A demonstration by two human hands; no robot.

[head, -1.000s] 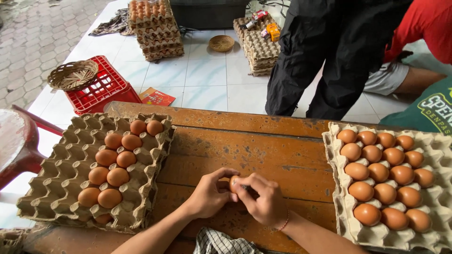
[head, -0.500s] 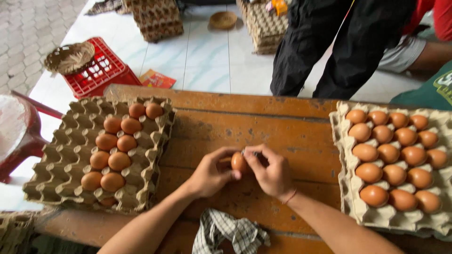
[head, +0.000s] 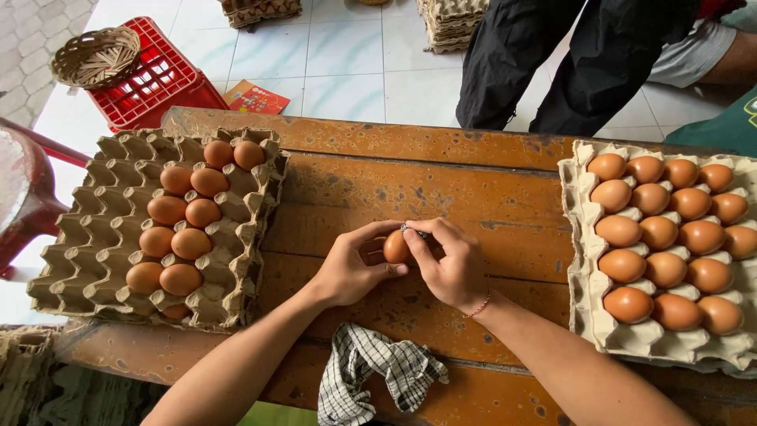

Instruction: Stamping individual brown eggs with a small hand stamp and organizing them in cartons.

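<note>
A brown egg [head: 396,246] is held over the wooden table [head: 441,181] between both my hands. My left hand [head: 351,264] cups it from the left. My right hand [head: 449,260] presses a small grey thing [head: 412,230] against its top; I cannot tell what that thing is. On the left lies a grey pulp egg tray [head: 95,237], partly filled with several brown eggs [head: 189,213]. On the right a second egg tray [head: 579,260] is nearly full of brown eggs [head: 666,237].
A checked cloth [head: 371,371] lies at the table's near edge. Beyond the table stands a person in black trousers [head: 552,63]. On the tiled floor are a red crate [head: 154,83] with a woven basket [head: 95,55], stacks of empty trays [head: 449,20], and a chair [head: 24,197] at left.
The view has dropped closer to the table. My hands have turned the egg a little and my right fingers now sit on its top.
</note>
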